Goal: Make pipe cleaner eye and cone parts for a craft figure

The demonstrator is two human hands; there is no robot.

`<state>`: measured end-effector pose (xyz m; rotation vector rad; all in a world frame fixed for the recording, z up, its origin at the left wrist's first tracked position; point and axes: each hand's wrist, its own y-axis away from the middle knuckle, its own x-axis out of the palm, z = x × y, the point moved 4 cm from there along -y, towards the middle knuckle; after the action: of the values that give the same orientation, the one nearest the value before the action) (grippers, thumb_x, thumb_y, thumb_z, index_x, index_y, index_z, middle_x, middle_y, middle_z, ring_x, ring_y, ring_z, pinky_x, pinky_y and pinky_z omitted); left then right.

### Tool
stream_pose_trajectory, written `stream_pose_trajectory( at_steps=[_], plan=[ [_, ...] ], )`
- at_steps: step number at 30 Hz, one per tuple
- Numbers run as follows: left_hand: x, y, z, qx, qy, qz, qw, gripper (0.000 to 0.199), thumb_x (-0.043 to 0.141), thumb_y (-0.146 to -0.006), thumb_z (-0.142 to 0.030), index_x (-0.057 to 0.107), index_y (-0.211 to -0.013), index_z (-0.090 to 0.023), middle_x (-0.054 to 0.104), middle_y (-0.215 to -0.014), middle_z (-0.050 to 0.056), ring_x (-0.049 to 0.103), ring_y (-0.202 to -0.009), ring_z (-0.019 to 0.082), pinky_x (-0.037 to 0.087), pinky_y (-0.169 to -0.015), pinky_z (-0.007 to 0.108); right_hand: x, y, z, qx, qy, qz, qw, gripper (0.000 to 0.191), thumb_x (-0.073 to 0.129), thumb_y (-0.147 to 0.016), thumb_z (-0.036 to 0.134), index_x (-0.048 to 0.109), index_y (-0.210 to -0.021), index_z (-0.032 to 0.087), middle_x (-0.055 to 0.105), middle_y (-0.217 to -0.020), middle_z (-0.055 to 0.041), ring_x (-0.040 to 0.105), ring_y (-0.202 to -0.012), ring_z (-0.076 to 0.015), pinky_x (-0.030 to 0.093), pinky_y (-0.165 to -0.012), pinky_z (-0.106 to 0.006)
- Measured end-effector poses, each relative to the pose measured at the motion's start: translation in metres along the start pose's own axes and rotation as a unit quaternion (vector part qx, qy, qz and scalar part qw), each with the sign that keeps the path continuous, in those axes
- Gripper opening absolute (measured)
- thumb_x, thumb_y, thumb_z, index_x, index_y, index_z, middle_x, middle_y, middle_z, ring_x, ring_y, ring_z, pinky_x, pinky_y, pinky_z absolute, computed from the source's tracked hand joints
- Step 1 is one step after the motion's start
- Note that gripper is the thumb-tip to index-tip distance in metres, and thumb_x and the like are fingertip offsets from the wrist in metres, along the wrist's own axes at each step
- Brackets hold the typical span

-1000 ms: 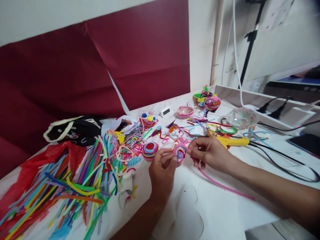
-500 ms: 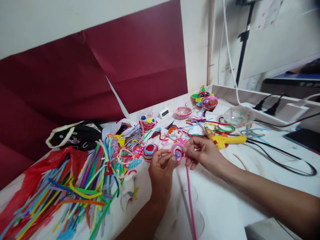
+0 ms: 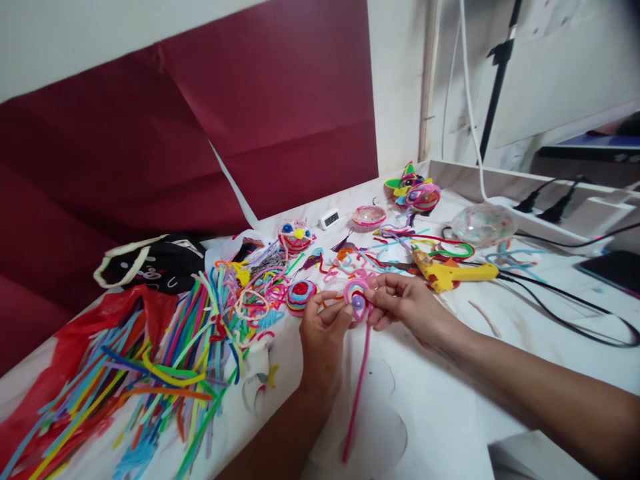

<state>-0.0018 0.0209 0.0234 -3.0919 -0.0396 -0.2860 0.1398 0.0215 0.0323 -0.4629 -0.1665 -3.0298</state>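
Observation:
Between my two hands is a small coil of pipe cleaners [image 3: 357, 289] in pink, pale blue and red, with a purple bead at its centre. My left hand [image 3: 324, 327] pinches its left edge with thumb and fingers. On the other side, my right hand [image 3: 400, 300] is closed at the coil's right edge, where a pink pipe cleaner [image 3: 361, 393] hangs down toward the tabletop. Just left of my left fingers lies a round coiled piece [image 3: 301, 295] in red, white and blue.
Loose pipe cleaners [image 3: 170, 373] spread over a red plastic bag [image 3: 55, 373] at left. A yellow glue gun [image 3: 455, 272] with a black cord lies at right. Farther back are a decorated face piece [image 3: 295, 237], a small digital clock [image 3: 329, 219] and a clear plastic shell [image 3: 483, 224].
The free end of the pink pipe cleaner has swung left and now shows its tip. Both hands keep their hold on the coil. The view has shifted slightly.

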Motion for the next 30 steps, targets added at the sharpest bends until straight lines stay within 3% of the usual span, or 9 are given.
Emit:
stream_pose_trajectory(
  at_steps=[22, 30],
  plan=[
    [0.004, 0.001, 0.008, -0.094, 0.061, -0.009, 0.994, 0.044, 0.075, -0.064, -0.023, 0.049, -0.099, -0.019, 0.069, -0.073, -0.001, 0.068, -0.069, 0.014, 0.054, -0.069, 0.029, -0.002, -0.004, -0.015, 0.027, -0.05, -0.003, 0.998, 0.015, 0.068, -0.074, 0.028, 0.059, -0.073, 0.015, 0.066, -0.055, 0.0002, 0.062, -0.049, -0.0106, 0.053, -0.051, -0.02],
    [0.005, 0.002, 0.009, -0.102, 0.077, -0.013, 0.992, 0.037, 0.072, -0.068, -0.016, 0.05, -0.097, -0.019, 0.069, -0.075, 0.0, 0.067, -0.068, 0.013, 0.054, -0.067, 0.025, -0.003, -0.003, -0.015, 0.032, -0.076, 0.007, 0.997, 0.018, 0.073, -0.067, 0.022, 0.056, -0.071, 0.017, 0.063, -0.054, 0.0027, 0.061, -0.052, -0.0099, 0.054, -0.055, -0.021]
  ],
)
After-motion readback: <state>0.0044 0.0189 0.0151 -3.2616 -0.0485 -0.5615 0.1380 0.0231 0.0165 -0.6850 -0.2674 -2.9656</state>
